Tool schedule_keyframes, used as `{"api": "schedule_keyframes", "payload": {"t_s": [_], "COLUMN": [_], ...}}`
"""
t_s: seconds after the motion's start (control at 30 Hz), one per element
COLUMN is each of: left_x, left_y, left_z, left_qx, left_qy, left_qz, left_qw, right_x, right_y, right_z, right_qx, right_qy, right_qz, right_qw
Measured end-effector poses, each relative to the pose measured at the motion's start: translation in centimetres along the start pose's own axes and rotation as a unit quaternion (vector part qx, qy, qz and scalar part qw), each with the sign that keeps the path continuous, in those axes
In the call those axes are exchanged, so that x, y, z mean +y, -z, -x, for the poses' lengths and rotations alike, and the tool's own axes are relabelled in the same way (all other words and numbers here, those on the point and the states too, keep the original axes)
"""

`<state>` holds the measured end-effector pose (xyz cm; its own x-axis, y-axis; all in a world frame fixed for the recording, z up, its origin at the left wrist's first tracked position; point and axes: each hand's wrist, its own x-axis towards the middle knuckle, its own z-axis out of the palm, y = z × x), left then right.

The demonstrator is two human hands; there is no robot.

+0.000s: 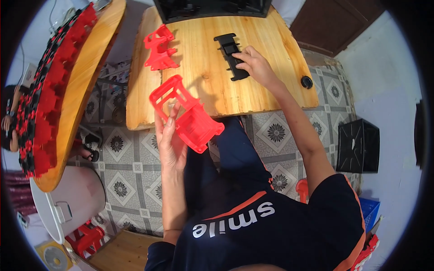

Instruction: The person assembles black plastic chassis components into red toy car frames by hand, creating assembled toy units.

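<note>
My left hand [168, 135] is closed on a red plastic frame [197, 124], held tilted in the air just off the table's near edge. The frame has an open rectangular window at its upper end and a tray-like lower half. My right hand [254, 65] reaches over the table to a long black plastic part [227, 47] that lies there. Its thumb and index finger touch the middle of that part; whether they grip it is hard to see. At the left of the table lies another red plastic piece [161, 52], with cut-outs and tabs.
A wooden table [199, 86] stands before me, with a black screen-like object [212, 8] at its far edge and a small round black item [306, 81] near its right corner. To the left, a wooden board [86, 86] carries rows of red and black parts. A black bin [358, 145] stands right.
</note>
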<state>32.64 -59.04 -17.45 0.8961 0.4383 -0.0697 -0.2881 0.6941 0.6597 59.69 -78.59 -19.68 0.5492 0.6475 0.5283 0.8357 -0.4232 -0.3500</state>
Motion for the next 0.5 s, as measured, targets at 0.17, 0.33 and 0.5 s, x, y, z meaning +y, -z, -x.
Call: {"api": "schedule_keyframes", "payload": {"t_s": [0.17, 0.33, 0.5], "left_x": [0.4, 0.8, 1.1], "left_y": [0.1, -0.8, -1.7], "left_z": [-1.3, -1.6, -0.9], "left_qx": [-0.007, -0.033, -0.054], "left_qy": [0.030, 0.029, 0.023], "left_qz": [0.036, 0.020, 0.007], "left_qw": [0.999, 0.999, 0.998], "right_x": [-7.6, -18.4, -20.2], "right_y": [3.3, 6.2, 5.4], "right_z": [1.4, 2.4, 2.9], "right_qx": [0.056, 0.051, 0.002], "right_qy": [0.023, 0.148, 0.145], "right_qz": [-0.089, -0.118, -0.105], "right_qw": [0.994, 0.981, 0.984]}}
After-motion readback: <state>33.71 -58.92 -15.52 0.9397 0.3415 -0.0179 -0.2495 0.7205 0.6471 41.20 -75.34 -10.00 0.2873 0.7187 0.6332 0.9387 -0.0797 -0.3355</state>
